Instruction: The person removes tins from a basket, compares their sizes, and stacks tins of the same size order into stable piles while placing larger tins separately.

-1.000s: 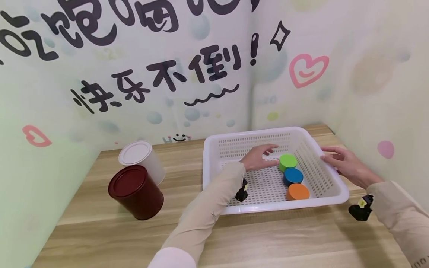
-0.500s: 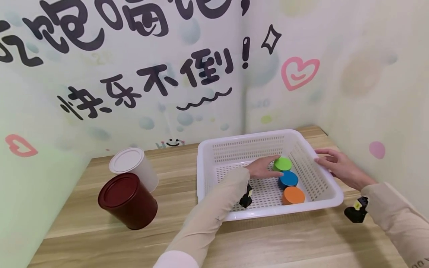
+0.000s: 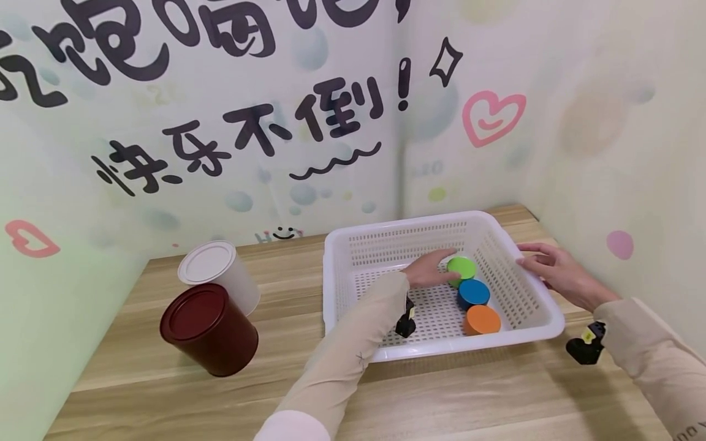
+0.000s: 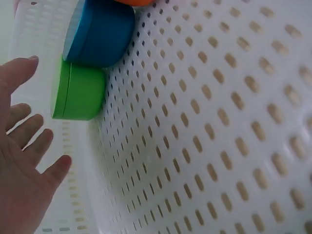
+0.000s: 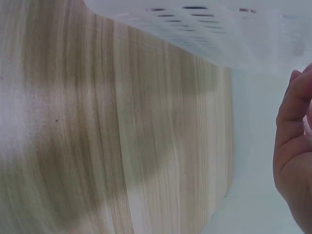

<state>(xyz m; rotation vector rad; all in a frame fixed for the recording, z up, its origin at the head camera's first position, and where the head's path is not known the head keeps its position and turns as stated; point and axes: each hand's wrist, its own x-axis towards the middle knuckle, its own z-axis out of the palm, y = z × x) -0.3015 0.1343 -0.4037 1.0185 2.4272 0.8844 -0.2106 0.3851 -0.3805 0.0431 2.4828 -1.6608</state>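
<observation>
A white perforated plastic basket (image 3: 361,352) holds a short round green tin (image 3: 464,267), a blue tin (image 3: 473,295) and an orange tin (image 3: 482,320) in a row along its right side. My left hand (image 3: 427,270) reaches inside, just left of the green tin, with thumb and fingers spread. In the left wrist view, a small gap separates that hand (image 4: 24,156) from the green tin (image 4: 80,95). My right hand (image 3: 568,275) holds the basket's right rim from outside, fingers bent in the right wrist view. Its grip is partly cut off there.
Left of the basket, a dark red lidded can (image 3: 215,331) stands in front of a white lidded can (image 3: 234,278). Everything is on a wood-grain table (image 3: 430,398). Printed walls (image 3: 331,184) close off the back and sides.
My left hand has shifted within the basket: it reached over towards the green and blue tins, then drew back left beside the green one. The right hand has stayed at the rim.
</observation>
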